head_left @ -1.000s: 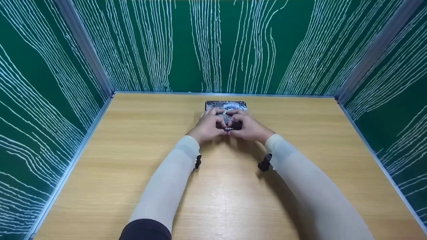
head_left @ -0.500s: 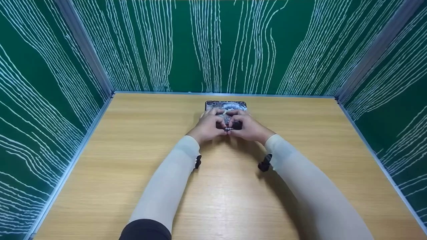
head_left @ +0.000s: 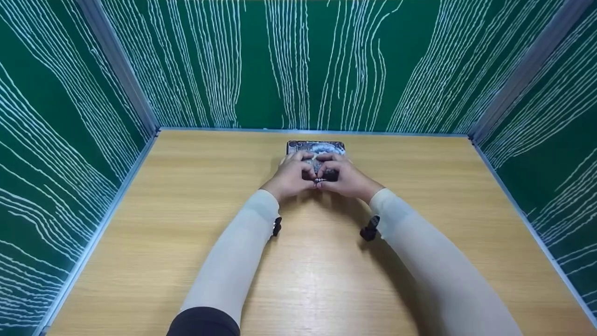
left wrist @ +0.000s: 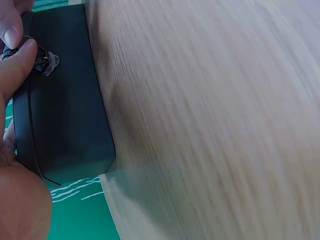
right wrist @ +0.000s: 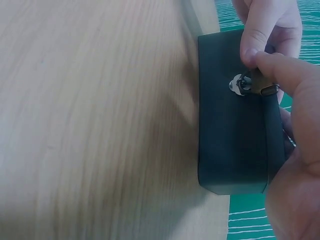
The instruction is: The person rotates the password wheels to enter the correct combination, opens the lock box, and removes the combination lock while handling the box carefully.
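A dark box (left wrist: 70,110) with a patterned lid (head_left: 328,148) stands at the table's far side. On its near face is a metal clasp (right wrist: 236,85), where a small padlock (right wrist: 259,82) hangs. My left hand (head_left: 291,178) pinches the padlock from the left with thumb and forefinger. From the other side my right hand (head_left: 349,178) pinches it too, and the thumb tips nearly meet. The other fingers of both hands lie over the lid. In the head view a row of pale marks (head_left: 319,180) shows between the thumbs; fingertips hide part of the padlock.
The wooden table (head_left: 317,270) runs from the box back toward the body. Green panels (head_left: 256,65) with white wavy lines enclose it at the back and both sides, joined by grey corner posts (head_left: 527,70). A black wrist device (head_left: 370,227) sits under the right sleeve.
Fingertips at the padlock have shifted very slightly. The box and both arms stay where they were.
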{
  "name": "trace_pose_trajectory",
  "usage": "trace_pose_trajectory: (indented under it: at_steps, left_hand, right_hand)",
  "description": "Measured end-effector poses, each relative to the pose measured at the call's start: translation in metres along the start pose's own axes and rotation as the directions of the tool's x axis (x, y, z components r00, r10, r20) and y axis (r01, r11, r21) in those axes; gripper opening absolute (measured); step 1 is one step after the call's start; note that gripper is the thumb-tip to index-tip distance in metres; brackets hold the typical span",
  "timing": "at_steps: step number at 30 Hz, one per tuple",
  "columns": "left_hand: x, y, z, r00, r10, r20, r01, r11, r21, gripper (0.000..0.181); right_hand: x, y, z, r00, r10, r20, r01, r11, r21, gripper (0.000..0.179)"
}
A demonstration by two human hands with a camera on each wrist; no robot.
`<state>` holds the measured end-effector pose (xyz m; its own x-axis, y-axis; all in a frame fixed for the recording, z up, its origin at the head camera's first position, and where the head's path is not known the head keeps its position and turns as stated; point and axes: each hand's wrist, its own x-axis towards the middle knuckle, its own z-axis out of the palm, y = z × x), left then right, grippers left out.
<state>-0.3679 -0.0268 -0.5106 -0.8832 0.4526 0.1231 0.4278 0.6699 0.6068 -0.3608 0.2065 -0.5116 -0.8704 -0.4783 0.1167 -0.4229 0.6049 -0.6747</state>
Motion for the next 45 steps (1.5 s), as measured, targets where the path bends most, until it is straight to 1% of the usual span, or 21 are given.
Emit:
trace_pose_trajectory:
  at_steps: [4, 10, 18, 23, 29, 32, 39, 45]
  left_hand:
    - [0.0012, -0.0011, 0.0002, 1.0, 0.007, 0.004, -0.007, 1.0, 0.013, 0.018]
    - [0.0028, -0.0027, 0.0005, 1.0, 0.015, 0.02, -0.015, 0.999, 0.032, 0.016]
    - [0.0037, -0.0031, 0.001, 1.0, 0.007, 0.011, -0.007, 1.0, 0.029, 0.016]
    - [0.003, -0.0028, 0.0008, 1.0, 0.002, 0.007, -0.003, 1.0, 0.015, 0.015]
    - [0.0027, -0.0029, 0.0006, 1.0, -0.009, 0.01, 0.009, 1.0, 0.001, 0.014]
    - [0.0018, -0.0026, 0.0001, 1.0, -0.014, 0.011, 0.014, 1.0, -0.006, 0.014]
    - [0.0008, -0.0023, -0.0013, 1.0, -0.012, 0.025, 0.013, 1.0, -0.025, 0.017]
    - [-0.0008, -0.0016, -0.0049, 0.998, -0.038, 0.05, 0.04, 0.998, -0.039, 0.013]
  right_hand:
    - [0.0007, -0.0003, 0.0006, 1.0, -0.005, -0.007, 0.005, 1.0, 0.001, 0.016]
    - [0.001, -0.0013, 0.002, 0.999, -0.02, -0.025, 0.02, 1.0, -0.005, 0.021]
    - [0.0017, -0.0018, 0.0044, 0.998, -0.034, -0.054, 0.034, 0.999, -0.007, 0.018]
    - [0.0013, -0.0013, 0.0041, 0.998, -0.028, -0.048, 0.028, 1.0, -0.01, 0.019]
    - [0.0001, -0.0007, 0.0024, 0.999, 0.003, -0.043, -0.003, 1.0, 0.003, 0.026]
    - [0.0001, -0.0007, 0.0014, 0.999, 0.015, -0.036, -0.014, 1.0, 0.013, 0.024]
    - [0.0009, -0.0012, 0.001, 1.0, 0.012, -0.02, -0.011, 0.999, 0.042, 0.018]
    - [0.0016, -0.0019, -0.0009, 1.0, 0.026, -0.003, -0.026, 1.0, 0.009, 0.015]
